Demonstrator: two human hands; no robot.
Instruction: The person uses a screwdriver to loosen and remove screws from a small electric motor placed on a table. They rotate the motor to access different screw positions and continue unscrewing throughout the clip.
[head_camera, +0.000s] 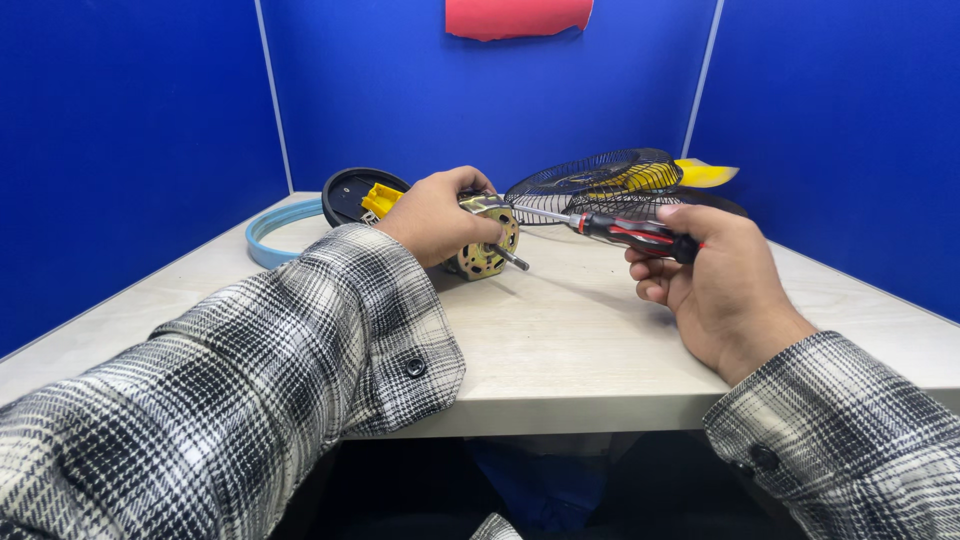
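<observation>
My fingers (470, 205) of the left hand (437, 215) are wrapped around the fan motor (487, 250), holding it just above the tabletop (560, 340) near its far edge. My right hand (715, 280) is closed on the red and black handle of the screwdriver (630, 232), and its tip touches the top of the motor. The wire fan guards (600, 185), the yellow blade (705, 175), the black housing (350, 190) and the blue ring (275, 225) already lie apart at the far edge. The motor itself looks still assembled.
</observation>
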